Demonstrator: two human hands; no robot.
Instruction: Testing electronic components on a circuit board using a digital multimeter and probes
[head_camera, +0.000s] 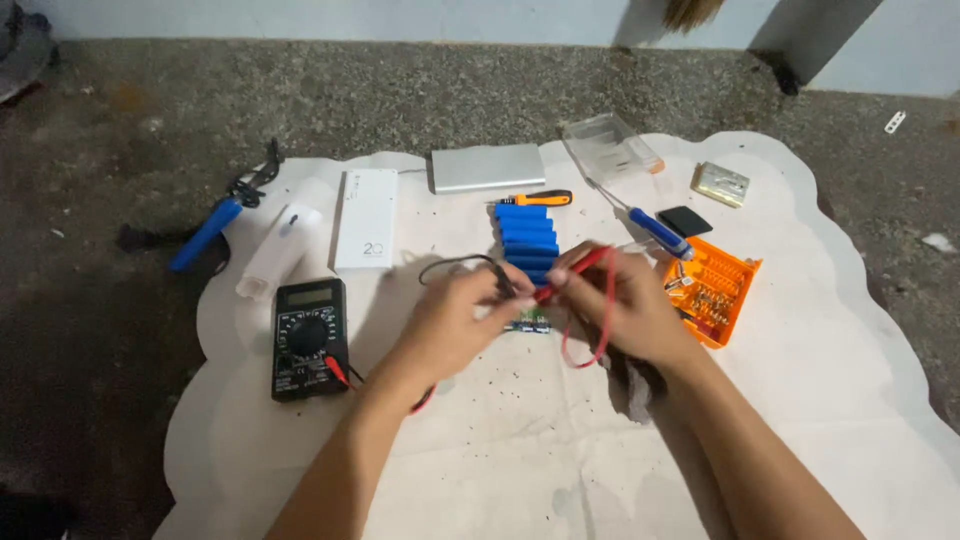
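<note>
On the white cloth (820, 400), my left hand (455, 315) pinches the black probe (505, 282), my right hand (625, 300) the red probe (570, 275); I'd hold both tips steady on the blue battery pack (527, 240).

Between my fingers (520, 285) I hold two thin meter probes: a black probe (503, 281) on the left side and a red probe (572, 272) on the right, their tips meeting just below. Right under my fingertips lies a small green circuit board (530, 323), and just beyond them a row of blue battery cells (526, 240) lies side by side, flat.
</note>
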